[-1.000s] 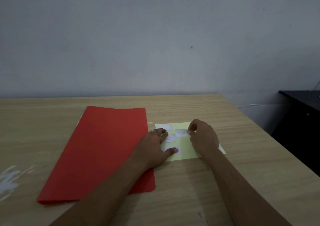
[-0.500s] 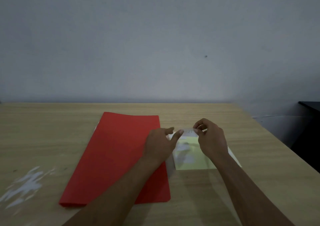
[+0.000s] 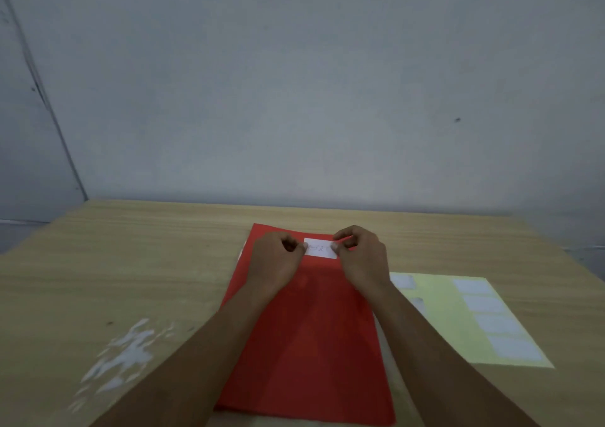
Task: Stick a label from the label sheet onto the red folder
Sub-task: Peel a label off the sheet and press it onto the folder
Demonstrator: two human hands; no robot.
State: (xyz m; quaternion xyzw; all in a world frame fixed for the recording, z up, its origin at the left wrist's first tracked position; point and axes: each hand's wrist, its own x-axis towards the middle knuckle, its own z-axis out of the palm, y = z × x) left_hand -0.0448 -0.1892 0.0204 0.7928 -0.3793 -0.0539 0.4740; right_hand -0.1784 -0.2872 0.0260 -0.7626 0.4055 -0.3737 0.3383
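The red folder (image 3: 314, 335) lies flat on the wooden table (image 3: 131, 263), running from near me to the far side. A white label (image 3: 320, 248) with handwriting sits over the folder's far end. My left hand (image 3: 275, 259) pinches the label's left edge and my right hand (image 3: 360, 256) pinches its right edge. Whether the label touches the folder I cannot tell. The pale yellow label sheet (image 3: 442, 315) lies to the right of the folder, with several white labels still on it; my right forearm covers its left part.
A patch of white smears (image 3: 124, 354) marks the table at the left. The grey wall (image 3: 294, 99) rises just behind the table's far edge. The table's right edge (image 3: 582, 263) drops off at the far right.
Both hands have carried the peeled label from the yellow sheet leftwards to the far end of the red folder. My head turned left too, so the sheet now lies at the right.
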